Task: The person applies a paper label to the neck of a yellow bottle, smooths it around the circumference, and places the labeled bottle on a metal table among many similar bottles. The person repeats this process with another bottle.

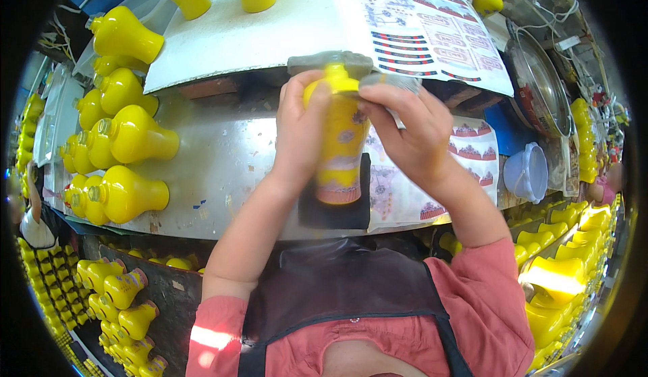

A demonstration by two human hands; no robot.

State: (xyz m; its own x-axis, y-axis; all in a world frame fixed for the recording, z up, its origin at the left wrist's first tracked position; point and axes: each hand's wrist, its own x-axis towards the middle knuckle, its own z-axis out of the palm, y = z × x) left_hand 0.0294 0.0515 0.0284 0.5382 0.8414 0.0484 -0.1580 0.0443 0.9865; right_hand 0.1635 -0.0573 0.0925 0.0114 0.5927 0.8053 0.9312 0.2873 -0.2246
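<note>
A yellow ceramic bottle point(341, 141) with printed decals stands upright on a small black pad point(335, 208) at the middle of the bench. My left hand point(300, 130) wraps around its left side near the neck. My right hand point(408, 130) is against its right shoulder, with the fingertips pressing a small grey strip point(388, 80) near the bottle's top. Both forearms come up from the lower edge.
Plain yellow bottles point(128, 137) lie in a pile at the left of the metal bench point(216, 154). Decal sheets point(422, 29) lie on a white board behind; more sheets point(466, 154) at the right. A lidded plastic tub point(526, 171), a metal basin point(536, 83) and stacked yellow pieces point(563, 269) are at right.
</note>
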